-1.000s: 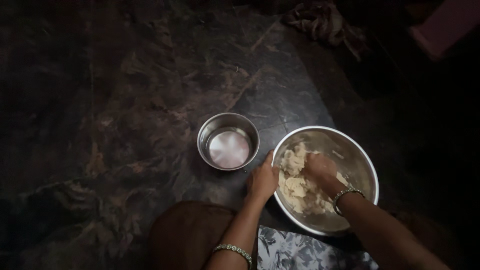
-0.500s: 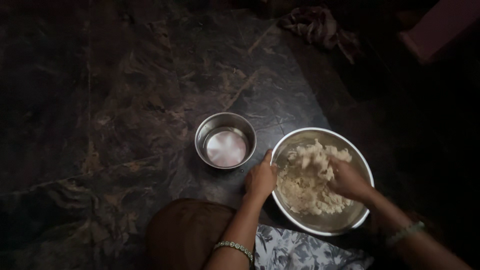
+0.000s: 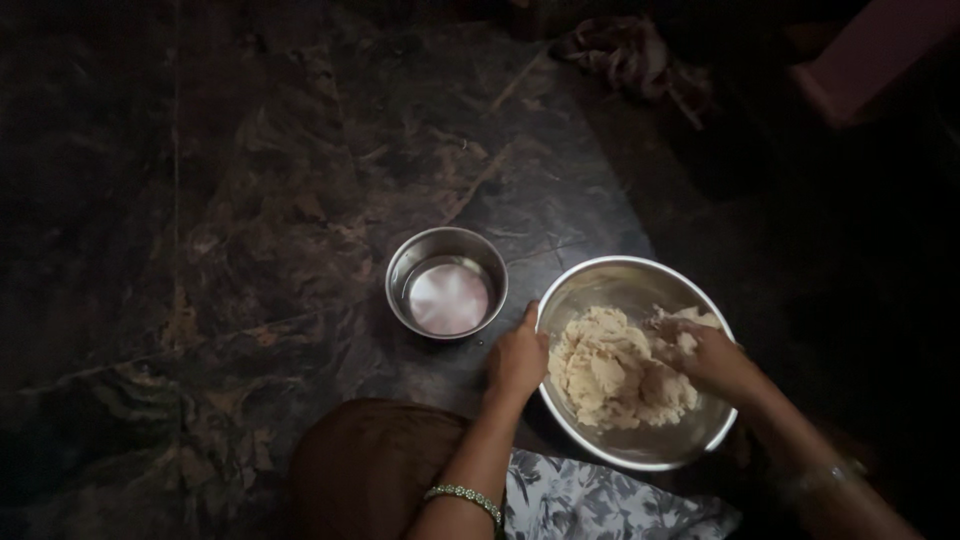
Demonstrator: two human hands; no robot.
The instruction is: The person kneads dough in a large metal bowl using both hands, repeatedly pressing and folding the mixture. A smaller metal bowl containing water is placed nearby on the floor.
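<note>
A large steel bowl [image 3: 622, 282] sits on the dark floor and holds a pale lump of dough [image 3: 603, 368]. My left hand [image 3: 517, 357] grips the bowl's left rim, thumb up along the edge. My right hand [image 3: 708, 357] presses into the right side of the dough, fingers dusted with it. A beaded bracelet [image 3: 462, 494] circles my left wrist, and a bangle [image 3: 825, 474] shows dimly on my right forearm.
A smaller steel bowl [image 3: 447, 291] with a little liquid stands just left of the large bowl. My knee in brown cloth [image 3: 375, 462] and patterned fabric [image 3: 590, 500] fill the bottom. A crumpled cloth [image 3: 630, 50] lies far back; a pink object [image 3: 870, 55] is top right.
My right hand has moved from the middle of the bowl to its right side, gathering loose crumbly pieces into one lump. My left hand stays on the rim.
</note>
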